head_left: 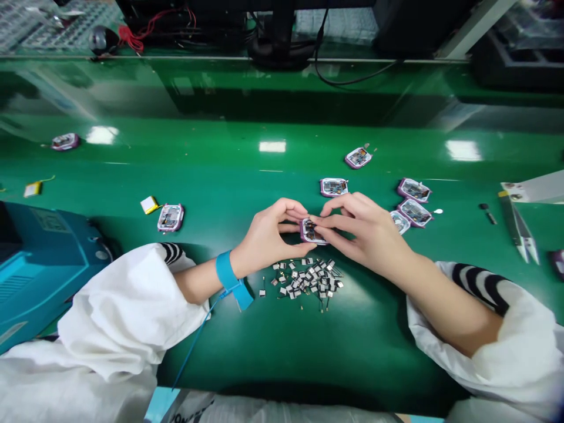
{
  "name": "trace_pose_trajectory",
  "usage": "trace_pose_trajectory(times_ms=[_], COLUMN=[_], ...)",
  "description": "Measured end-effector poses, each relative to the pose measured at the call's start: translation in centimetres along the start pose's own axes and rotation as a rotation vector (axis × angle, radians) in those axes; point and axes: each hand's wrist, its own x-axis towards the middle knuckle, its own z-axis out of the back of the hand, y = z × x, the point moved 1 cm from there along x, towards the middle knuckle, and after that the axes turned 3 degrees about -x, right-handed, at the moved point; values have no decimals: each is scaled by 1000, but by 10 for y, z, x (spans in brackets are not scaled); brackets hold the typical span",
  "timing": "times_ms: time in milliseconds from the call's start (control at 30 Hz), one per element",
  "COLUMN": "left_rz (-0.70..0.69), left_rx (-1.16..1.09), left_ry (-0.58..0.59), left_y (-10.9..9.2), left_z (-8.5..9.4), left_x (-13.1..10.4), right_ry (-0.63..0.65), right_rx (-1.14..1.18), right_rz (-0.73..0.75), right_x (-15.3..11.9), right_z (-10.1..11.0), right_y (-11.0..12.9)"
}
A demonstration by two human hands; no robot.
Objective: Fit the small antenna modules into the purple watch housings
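My left hand [272, 234] grips the left side of a small purple-and-white device casing [312, 232] with circuitry inside, thumb below and fingers above. From the right, my right hand [363, 229] reaches over the same casing, its fingertips pinched together at the inner parts; what they hold, if anything, is too small to make out. Just below the hands lies a loose pile of small silver parts with short black leads [308, 281]. Behind the casing is another open casing [333, 187]. A blue strap [225, 271] with a cord circles my left wrist.
More open casings [414, 211] lie at the right, one [170, 217] at the left beside a yellow-edged battery [149, 204]. Tweezers [520, 229] rest far right. A blue machine [48, 270] stands left; a monitor stand [282, 41] is at the back of the green mat [211, 153].
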Motion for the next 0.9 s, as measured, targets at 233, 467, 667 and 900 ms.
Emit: trace_pose_trajectory(times_ms=[233, 467, 667, 900], left_rz=[32, 43, 66, -2], left_rx=[21, 10, -7, 139], left_ry=[56, 75, 39, -94], left_y=[0, -2, -4, -14], left_z=[-2, -1, -1, 24], left_x=[-1, 0, 0, 35], right_ry=[55, 148, 96, 47], right_rx=[-235, -451, -532, -281], right_rz=[112, 366, 533, 90], right_x=[5, 16, 17, 18], right_z=[10, 16, 19, 35], right_y=[7, 10, 18, -49])
